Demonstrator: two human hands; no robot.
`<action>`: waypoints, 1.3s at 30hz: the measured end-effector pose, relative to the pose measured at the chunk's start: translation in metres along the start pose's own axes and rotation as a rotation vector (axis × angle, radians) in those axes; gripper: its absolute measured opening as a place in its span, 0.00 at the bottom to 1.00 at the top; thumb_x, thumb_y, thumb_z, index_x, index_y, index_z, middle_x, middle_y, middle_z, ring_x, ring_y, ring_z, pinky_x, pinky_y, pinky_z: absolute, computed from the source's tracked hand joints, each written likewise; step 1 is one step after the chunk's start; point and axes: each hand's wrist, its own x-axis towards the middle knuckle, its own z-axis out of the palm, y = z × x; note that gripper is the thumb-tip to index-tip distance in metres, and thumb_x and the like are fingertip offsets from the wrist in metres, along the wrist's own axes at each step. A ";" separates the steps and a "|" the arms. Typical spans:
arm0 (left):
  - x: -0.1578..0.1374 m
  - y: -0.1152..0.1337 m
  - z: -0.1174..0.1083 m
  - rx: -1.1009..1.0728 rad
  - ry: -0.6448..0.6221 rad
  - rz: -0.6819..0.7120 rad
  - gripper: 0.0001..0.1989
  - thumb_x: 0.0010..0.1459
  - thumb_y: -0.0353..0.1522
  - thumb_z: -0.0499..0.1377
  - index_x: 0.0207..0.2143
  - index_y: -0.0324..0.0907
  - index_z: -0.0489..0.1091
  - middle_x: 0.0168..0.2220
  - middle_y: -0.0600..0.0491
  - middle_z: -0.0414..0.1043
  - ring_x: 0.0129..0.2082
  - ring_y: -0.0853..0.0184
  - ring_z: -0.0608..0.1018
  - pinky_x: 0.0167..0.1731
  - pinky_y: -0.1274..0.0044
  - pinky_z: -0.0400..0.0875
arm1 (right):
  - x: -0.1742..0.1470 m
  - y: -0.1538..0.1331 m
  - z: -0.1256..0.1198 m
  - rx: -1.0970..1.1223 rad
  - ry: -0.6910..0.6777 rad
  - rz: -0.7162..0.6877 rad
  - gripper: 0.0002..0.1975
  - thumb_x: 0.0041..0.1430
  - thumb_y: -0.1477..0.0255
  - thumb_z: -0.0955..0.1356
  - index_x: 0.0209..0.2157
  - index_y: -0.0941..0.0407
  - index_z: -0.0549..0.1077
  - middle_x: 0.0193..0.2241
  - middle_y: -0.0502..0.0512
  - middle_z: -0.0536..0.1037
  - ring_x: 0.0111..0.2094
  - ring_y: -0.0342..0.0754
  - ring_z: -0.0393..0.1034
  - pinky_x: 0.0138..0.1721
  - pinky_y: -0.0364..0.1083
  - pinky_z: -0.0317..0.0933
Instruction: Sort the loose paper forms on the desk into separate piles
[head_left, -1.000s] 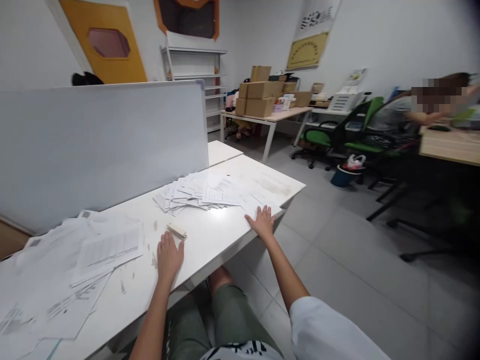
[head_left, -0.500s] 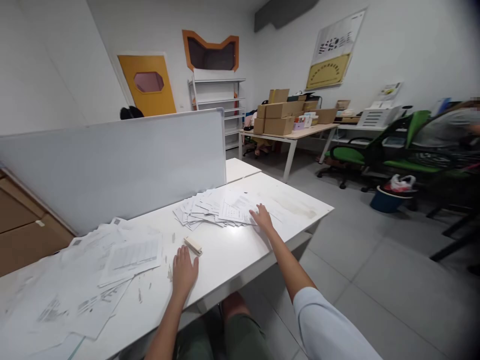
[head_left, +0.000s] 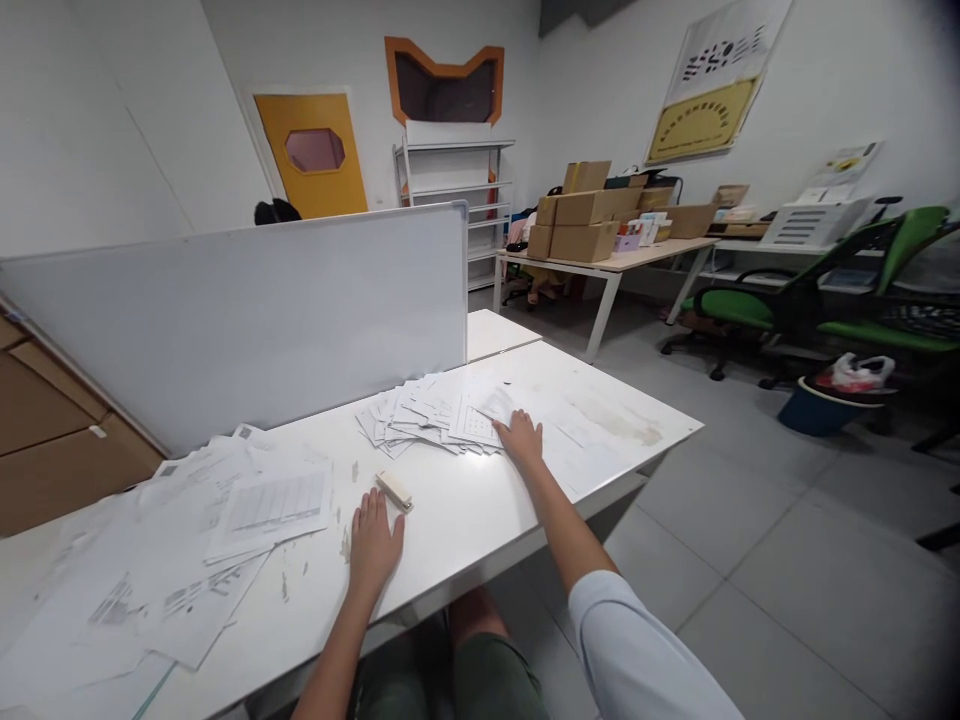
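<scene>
My left hand [head_left: 374, 540] lies flat on the white table [head_left: 450, 530], fingers stretched out, holding nothing. Just beyond its fingertips rests a cream-coloured stapler [head_left: 394, 490]. My right hand [head_left: 521, 438] is spread open at the right edge of a fanned pile of printed papers [head_left: 420, 412], with its fingertips on or just over the sheets; I cannot tell whether they press down. To the left, a larger spread of printed sheets [head_left: 277, 505] overlaps loosely across the table.
A whitish partition [head_left: 315, 320] stands along the table's back edge. Cardboard boxes sit at far left [head_left: 52, 430] and on another table [head_left: 585, 240]. Green chairs [head_left: 731, 305] and a blue bin [head_left: 821, 408] are on the right. A metal shelf [head_left: 457, 190] stands behind.
The view has turned slightly left, so the room shifts right. My right hand has moved a little left towards the paper pile. My left hand stays flat by the stapler.
</scene>
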 end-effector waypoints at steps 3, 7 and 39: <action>0.000 0.001 0.000 -0.019 0.004 -0.002 0.29 0.62 0.39 0.46 0.61 0.29 0.56 0.64 0.39 0.54 0.65 0.55 0.55 0.63 0.62 0.50 | -0.001 0.000 0.001 -0.023 -0.009 -0.003 0.40 0.63 0.52 0.50 0.65 0.69 0.48 0.66 0.66 0.47 0.67 0.54 0.36 0.64 0.58 0.28; -0.001 0.001 0.000 -0.037 0.021 0.001 0.29 0.62 0.38 0.47 0.61 0.31 0.57 0.64 0.39 0.55 0.65 0.54 0.56 0.63 0.60 0.51 | -0.002 0.001 0.001 -0.046 -0.017 -0.012 0.40 0.64 0.52 0.49 0.65 0.68 0.47 0.66 0.65 0.47 0.67 0.54 0.37 0.64 0.57 0.30; -0.003 0.009 -0.007 -0.014 0.003 0.008 0.28 0.62 0.38 0.47 0.60 0.28 0.58 0.64 0.37 0.54 0.65 0.53 0.56 0.62 0.61 0.51 | 0.001 0.004 0.000 -0.065 0.028 -0.008 0.31 0.66 0.60 0.53 0.65 0.61 0.49 0.64 0.63 0.57 0.65 0.52 0.47 0.62 0.54 0.38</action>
